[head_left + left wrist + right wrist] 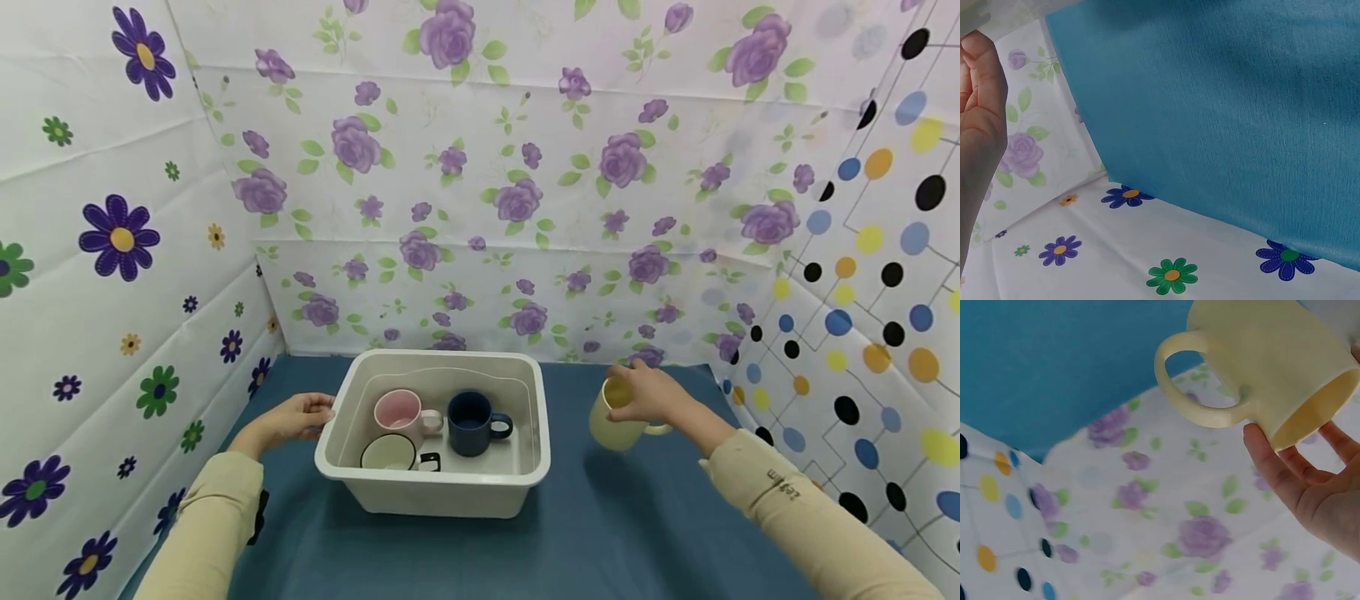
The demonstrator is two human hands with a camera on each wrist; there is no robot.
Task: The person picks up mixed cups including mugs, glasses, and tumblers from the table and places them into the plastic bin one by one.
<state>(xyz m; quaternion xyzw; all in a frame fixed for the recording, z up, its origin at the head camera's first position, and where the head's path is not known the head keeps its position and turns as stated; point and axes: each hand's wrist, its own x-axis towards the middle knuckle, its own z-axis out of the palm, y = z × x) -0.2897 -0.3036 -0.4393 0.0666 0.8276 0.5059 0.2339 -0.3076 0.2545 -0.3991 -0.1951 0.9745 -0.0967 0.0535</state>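
Note:
A pale yellow mug (pixel 611 429) hangs tilted above the cloth, right of the tub. My right hand (pixel 651 392) grips it by the rim, and its handle points right in the head view. From the right wrist view, fingertips (pixel 1260 442) press near the mouth of the mug. My left hand (pixel 288 419) holds the left rim of a white plastic tub (pixel 435 478). Inside that tub are a pink mug (pixel 396 414), a navy blue mug (pixel 468 427) and a cream mug (pixel 387 454) with a dark rim, its lower part hidden by the front wall.
A blue cloth (pixel 465 554) covers the table. Floral sheets (pixel 480 275) hang behind it, with a daisy-patterned sheet (pixel 97 333) at left and a dotted one (pixel 870 292) at right.

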